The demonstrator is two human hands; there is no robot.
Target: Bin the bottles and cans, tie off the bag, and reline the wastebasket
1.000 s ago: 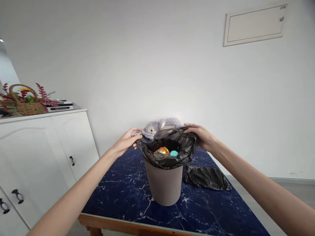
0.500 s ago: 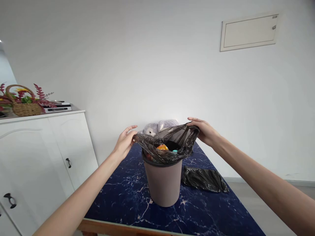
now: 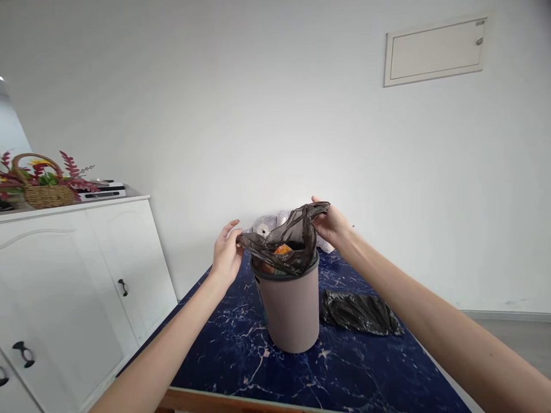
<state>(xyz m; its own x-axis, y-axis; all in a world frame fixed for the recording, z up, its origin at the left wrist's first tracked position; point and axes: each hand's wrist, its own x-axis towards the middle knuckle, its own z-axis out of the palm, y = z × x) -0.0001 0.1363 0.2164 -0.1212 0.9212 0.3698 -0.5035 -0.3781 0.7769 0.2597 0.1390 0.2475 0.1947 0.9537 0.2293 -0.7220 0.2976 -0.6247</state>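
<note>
A taupe trash can with a dark rim stands upright on the blue marbled table. Its black, see-through trash bag is pulled up above the rim. My left hand pinches the bag's left edge, its index finger pointing up and away. On the other side my right hand grips the bag's upper right edge, higher than the left. Inside the bag an orange item shows; the other contents are mostly hidden by the film.
A folded black plastic bag lies right of the can. Behind the can a grey plush toy rests near the wall. To the left, a white cabinet carries a wicker basket of artificial flowers.
My right hand has moved left and slightly up, drawing the bag's right edge inward and narrowing its mouth. The right part of the can's rim is now uncovered.
</note>
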